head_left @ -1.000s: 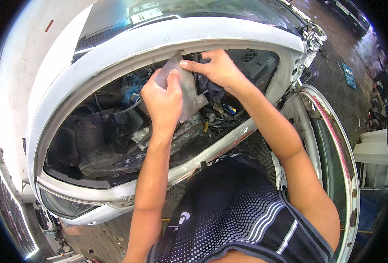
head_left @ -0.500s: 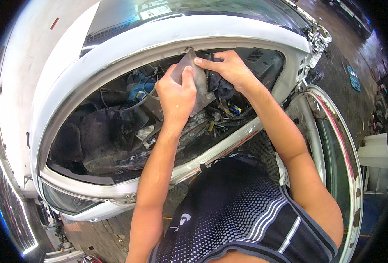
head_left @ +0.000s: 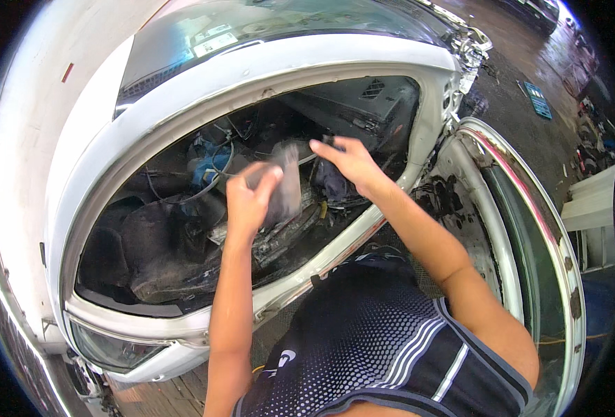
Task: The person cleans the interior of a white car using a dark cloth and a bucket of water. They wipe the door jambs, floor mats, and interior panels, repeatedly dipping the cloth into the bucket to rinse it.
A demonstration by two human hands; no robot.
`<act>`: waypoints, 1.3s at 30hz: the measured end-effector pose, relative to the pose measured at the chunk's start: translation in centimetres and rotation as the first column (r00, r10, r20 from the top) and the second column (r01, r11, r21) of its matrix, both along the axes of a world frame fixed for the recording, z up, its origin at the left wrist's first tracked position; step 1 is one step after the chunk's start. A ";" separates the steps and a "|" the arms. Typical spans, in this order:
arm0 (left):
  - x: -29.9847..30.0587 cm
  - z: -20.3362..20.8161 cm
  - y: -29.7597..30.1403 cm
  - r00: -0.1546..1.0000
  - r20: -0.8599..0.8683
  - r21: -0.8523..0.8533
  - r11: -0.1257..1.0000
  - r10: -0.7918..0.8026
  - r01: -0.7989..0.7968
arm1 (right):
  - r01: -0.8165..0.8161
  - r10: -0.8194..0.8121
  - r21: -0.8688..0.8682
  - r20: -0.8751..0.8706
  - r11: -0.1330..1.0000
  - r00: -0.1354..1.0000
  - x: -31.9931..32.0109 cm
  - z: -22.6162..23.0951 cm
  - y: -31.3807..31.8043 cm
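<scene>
My left hand [head_left: 249,198] is over the car's door opening, with a thin grey sheet [head_left: 288,191], like sandpaper, pinched between thumb and fingers. Motion blurs the sheet, which hangs down to the right of the hand. To its right, my right hand [head_left: 352,165] is apart from the sheet. Its thumb and fingers curl around something small and dark that I cannot make out. A dark cloth bundle [head_left: 332,182] lies just below that hand, inside the car. Both hands are below the upper door frame [head_left: 266,92] of the white car.
The stripped interior holds a dark seat [head_left: 165,243], a blue item [head_left: 205,167] and loose cables. At right, the open door [head_left: 522,229] stands out from the body. A blue case [head_left: 538,101] lies on the floor beyond. The sill [head_left: 342,249] runs close before me.
My hands have come down from the upper door frame, and the right hand has let go of the sheet. The sheet now hangs blurred from my left hand. The whole view has shifted slightly.
</scene>
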State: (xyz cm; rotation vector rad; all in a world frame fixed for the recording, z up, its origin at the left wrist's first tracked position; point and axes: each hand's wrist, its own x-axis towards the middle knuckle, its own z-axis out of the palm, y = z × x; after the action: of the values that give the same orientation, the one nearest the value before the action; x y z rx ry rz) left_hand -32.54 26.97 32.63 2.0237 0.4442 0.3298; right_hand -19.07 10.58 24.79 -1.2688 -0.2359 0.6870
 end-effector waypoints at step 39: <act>-24.3 -6.1 5.1 0.777 0.207 -0.703 0.642 0.595 -0.305 | -0.081 -0.502 0.555 0.668 0.828 -0.549 -6.8 13.5 20.0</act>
State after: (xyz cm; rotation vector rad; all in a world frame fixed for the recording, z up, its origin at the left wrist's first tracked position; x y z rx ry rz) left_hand -56.81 32.03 26.51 1.0850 0.6922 0.8064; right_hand -25.87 30.61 38.28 -1.0562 -1.4956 -1.3780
